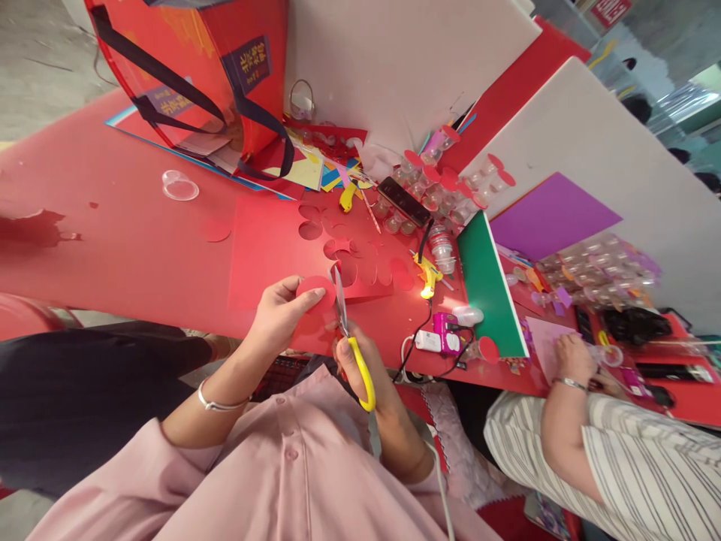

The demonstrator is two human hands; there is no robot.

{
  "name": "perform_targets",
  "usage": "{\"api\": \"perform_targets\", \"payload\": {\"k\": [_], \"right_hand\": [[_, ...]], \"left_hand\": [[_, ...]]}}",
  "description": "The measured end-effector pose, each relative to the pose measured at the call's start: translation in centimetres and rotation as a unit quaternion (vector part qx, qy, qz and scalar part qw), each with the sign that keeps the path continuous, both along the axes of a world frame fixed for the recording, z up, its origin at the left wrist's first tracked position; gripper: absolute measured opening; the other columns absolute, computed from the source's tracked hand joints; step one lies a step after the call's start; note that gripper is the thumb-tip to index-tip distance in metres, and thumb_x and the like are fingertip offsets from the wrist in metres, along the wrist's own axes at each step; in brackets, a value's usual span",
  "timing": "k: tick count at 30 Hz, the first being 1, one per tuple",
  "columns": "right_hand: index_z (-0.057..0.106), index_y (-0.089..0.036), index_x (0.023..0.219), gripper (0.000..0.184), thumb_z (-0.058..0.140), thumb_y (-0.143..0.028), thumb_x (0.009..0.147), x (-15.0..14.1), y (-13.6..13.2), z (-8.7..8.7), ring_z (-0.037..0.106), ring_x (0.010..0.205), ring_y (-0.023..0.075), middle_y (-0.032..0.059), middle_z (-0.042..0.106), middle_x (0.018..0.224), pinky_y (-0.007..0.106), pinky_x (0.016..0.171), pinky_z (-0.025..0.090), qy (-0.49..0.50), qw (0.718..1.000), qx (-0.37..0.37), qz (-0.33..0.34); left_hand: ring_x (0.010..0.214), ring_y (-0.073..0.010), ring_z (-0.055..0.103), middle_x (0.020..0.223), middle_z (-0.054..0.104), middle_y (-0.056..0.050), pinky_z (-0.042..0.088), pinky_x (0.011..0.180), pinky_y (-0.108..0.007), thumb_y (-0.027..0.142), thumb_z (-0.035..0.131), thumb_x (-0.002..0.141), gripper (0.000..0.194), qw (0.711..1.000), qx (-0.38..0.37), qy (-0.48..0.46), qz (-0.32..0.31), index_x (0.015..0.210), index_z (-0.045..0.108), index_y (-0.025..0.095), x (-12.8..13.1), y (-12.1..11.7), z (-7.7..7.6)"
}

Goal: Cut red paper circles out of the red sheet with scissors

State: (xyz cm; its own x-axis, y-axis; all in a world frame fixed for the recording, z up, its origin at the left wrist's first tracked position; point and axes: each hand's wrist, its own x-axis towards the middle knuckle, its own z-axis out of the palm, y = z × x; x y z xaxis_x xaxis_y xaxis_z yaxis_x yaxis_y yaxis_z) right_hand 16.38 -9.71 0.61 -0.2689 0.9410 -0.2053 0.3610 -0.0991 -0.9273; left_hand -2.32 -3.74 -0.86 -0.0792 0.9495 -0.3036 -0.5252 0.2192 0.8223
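My left hand [282, 312] pinches a red paper circle [315, 294] between thumb and fingers, above the near edge of the table. In my right hand [360, 361] is a pair of scissors with a yellow handle [363, 376], its metal blades pointing up and away beside the circle's right edge. A small bit of red paper shows near the blade tips. Just beyond my hands lies a large red paper sheet [264, 248] with several round holes cut in its right part. Cut red circles [402, 274] rest to the right of it.
A red bag [197, 68] with dark straps stands at back left. A phone [404, 201] leans on clear plastic cups [442, 188]. A yellow glue gun [428, 276] and its cord lie right of me, near a green board [490, 285]. A co-worker's hand [574, 357] works farther right.
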Motion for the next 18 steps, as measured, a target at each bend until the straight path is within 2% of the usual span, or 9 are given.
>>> {"api": "perform_targets", "payload": {"k": [9,18], "right_hand": [[0.068,-0.023,0.12,0.07,0.051,-0.09,0.108,-0.38,-0.23,0.43,0.048,0.06,0.0194,-0.001,0.049,0.068,0.032,0.058,0.042,0.003,1.0,0.003,-0.012],[0.067,-0.024,0.119,0.068,0.055,-0.089,0.106,-0.2,-0.12,0.25,0.047,0.059,0.0198,-0.0015,0.048,0.068,0.033,0.058,0.04,0.003,1.0,-0.002,-0.008]], "left_hand": [[0.056,-0.0154,0.063,0.064,0.072,-0.002,0.051,0.057,-0.028,0.043,0.103,0.065,0.037,1.0,0.012,0.025,-0.012,0.068,0.075,0.019,-0.26,-0.08,-0.15],[0.057,-0.0167,0.065,0.064,0.073,-0.003,0.052,0.057,-0.029,0.044,0.103,0.066,0.038,1.0,0.007,0.015,-0.022,0.068,0.074,0.02,-0.12,-0.12,-0.17]]}}
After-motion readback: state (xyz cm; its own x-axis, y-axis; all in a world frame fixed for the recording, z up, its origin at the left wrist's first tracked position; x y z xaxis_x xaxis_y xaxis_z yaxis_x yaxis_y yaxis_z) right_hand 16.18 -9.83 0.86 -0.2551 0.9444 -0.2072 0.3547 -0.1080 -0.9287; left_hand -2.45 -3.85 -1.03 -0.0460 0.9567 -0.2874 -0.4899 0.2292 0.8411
